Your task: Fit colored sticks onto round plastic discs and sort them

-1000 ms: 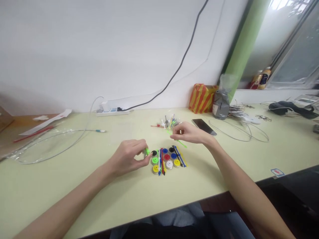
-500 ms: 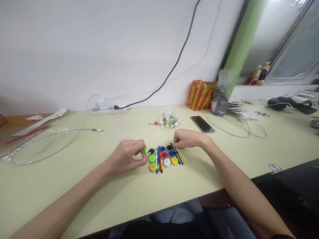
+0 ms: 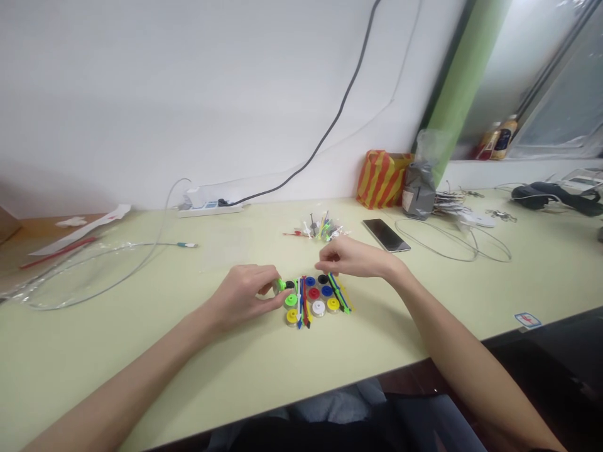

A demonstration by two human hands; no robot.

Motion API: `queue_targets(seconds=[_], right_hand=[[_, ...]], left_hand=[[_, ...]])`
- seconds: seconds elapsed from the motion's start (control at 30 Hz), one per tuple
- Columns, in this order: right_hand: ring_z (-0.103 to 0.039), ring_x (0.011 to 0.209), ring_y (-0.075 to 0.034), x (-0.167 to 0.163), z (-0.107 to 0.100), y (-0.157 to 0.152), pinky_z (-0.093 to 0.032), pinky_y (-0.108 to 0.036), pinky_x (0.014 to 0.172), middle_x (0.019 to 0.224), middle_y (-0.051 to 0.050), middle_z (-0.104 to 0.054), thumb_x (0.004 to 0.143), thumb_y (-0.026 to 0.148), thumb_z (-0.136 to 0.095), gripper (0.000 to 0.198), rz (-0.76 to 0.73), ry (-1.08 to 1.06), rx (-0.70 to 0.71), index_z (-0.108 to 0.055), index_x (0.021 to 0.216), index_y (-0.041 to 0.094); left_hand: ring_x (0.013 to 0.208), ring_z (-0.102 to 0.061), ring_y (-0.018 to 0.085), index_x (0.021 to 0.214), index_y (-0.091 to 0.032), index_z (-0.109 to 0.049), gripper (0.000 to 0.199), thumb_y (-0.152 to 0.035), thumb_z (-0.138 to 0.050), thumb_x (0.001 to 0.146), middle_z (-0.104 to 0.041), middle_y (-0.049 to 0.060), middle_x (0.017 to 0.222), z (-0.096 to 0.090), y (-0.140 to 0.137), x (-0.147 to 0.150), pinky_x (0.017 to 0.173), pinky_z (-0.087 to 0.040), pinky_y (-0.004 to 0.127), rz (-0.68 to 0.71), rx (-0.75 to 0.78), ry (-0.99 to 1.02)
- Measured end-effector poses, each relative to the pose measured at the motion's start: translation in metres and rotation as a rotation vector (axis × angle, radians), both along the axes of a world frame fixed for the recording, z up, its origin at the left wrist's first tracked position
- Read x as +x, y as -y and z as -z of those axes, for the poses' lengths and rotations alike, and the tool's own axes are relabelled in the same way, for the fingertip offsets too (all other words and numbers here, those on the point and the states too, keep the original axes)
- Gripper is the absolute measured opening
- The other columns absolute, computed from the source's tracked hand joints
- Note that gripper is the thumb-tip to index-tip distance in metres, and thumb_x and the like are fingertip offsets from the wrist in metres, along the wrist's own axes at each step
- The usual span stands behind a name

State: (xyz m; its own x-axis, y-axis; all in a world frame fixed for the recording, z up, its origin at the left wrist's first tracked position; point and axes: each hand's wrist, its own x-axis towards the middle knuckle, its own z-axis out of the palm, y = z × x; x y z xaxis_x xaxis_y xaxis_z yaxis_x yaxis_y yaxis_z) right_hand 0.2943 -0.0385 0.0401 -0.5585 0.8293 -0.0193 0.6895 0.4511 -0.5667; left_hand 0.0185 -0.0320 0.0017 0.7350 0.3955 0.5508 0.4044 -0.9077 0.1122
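Note:
Between the thumb and fingers of my left hand (image 3: 249, 290) is a green-topped disc (image 3: 281, 284) with a clear base, tilted on edge beside a black-topped disc (image 3: 289, 285). My right hand (image 3: 346, 256) is closed just above the far end of the right-hand plastic arrows (image 3: 340, 294); its fingertips hide whatever they may hold. Round discs with coloured tops stand in columns between my hands: green (image 3: 291, 300), yellow (image 3: 292, 316), red (image 3: 313, 293), white (image 3: 318, 307) and blue (image 3: 326, 290) among them. White, blue and red arrows (image 3: 304, 302) lie side by side between the columns.
Behind my hands lies a clear bag of mixed plastic pieces (image 3: 323, 227), with a phone (image 3: 386, 235) to its right. A striped bag (image 3: 384, 179), power strip (image 3: 210, 209) and cable (image 3: 155, 245) are further back. The table's front edge runs below my arms.
My right hand has moved slightly left and back. In the right-hand group, a green arrow now lies over the blue one, and the black arrow no longer shows. My left hand keeps its hold.

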Motion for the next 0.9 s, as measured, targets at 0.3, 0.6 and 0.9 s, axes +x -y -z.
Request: queue_targets(seconds=[0.3,0.6,0.9], right_hand=[[-0.059,0.064,-0.011,-0.042,0.018,0.015,-0.045,-0.023,0.060,0.074,0.000,-0.068,0.091,0.040,-0.067,0.024,-0.159,-0.539,-0.130,-0.065,0.088,0.016],[-0.062,0.065,-0.013,-0.053,0.024,0.015,-0.044,-0.023,0.060,0.072,0.000,-0.067,0.093,0.040,-0.065,0.024,-0.141,-0.666,-0.174,-0.060,0.089,0.017],[-0.061,0.068,-0.015,0.017,-0.003,-0.007,-0.039,-0.026,0.061,0.076,-0.003,-0.070,0.089,0.020,-0.058,0.009,0.309,0.050,0.162,-0.065,0.084,0.017]], left_hand=[[0.052,-0.044,0.008,0.077,-0.016,-0.062,0.037,-0.049,-0.063,0.094,-0.052,-0.005,0.062,0.007,-0.001,0.002,0.052,-0.032,0.021,-0.080,-0.077,0.037],[0.058,-0.051,0.009,0.085,-0.016,-0.068,0.035,-0.051,-0.065,0.093,-0.059,-0.003,0.068,0.007,0.002,0.003,0.057,-0.038,0.022,-0.049,-0.075,0.064],[0.054,-0.049,0.008,0.131,-0.017,-0.060,0.034,-0.027,-0.045,0.103,-0.055,-0.006,0.064,0.001,0.004,0.002,0.060,-0.042,0.020,-0.179,0.004,0.194]])
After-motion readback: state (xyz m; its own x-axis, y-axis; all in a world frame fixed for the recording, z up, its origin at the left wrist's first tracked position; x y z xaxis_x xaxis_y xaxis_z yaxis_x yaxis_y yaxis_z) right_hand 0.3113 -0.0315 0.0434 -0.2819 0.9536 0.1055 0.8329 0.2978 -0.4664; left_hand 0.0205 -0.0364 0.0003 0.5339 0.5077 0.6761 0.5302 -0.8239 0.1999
